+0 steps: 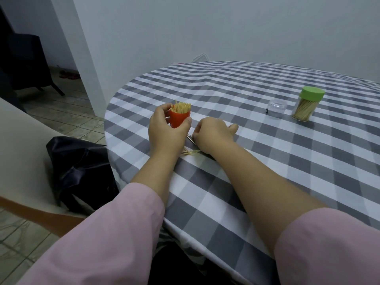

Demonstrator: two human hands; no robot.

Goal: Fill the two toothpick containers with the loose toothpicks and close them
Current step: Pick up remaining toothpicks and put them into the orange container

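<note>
On the near left part of the round table with its grey-and-white checked cloth [257,165], the left hand [164,132] is wrapped around a small orange plastic container [178,119], thumb on one side and fingers curled round the other, holding it upright with its mouth open. It's packed with pale wooden toothpicks [182,106] standing on end, their tips bristling above the rim. Just beside it, the right hand [213,134] is down on the cloth, palm down, fingers curled under toward a few loose toothpicks [191,152] lying flat between the two wrists. One thin stick shows right at its fingertips, and the fingers look pinched there, but whether they really have hold of it I cannot tell from this angle.

Over on the far right of the table, well apart from the hands, stands a clear cylindrical toothpick container with a green lid [307,105], lid on and full of toothpicks. Next to it, on its left, sits a small clear plastic cap [277,108], resting on the cloth by itself.

Pink sleeves [107,233] cover both forearms. Off the table's left edge, a black shiny bag [80,171] sits on a pale seat.
</note>
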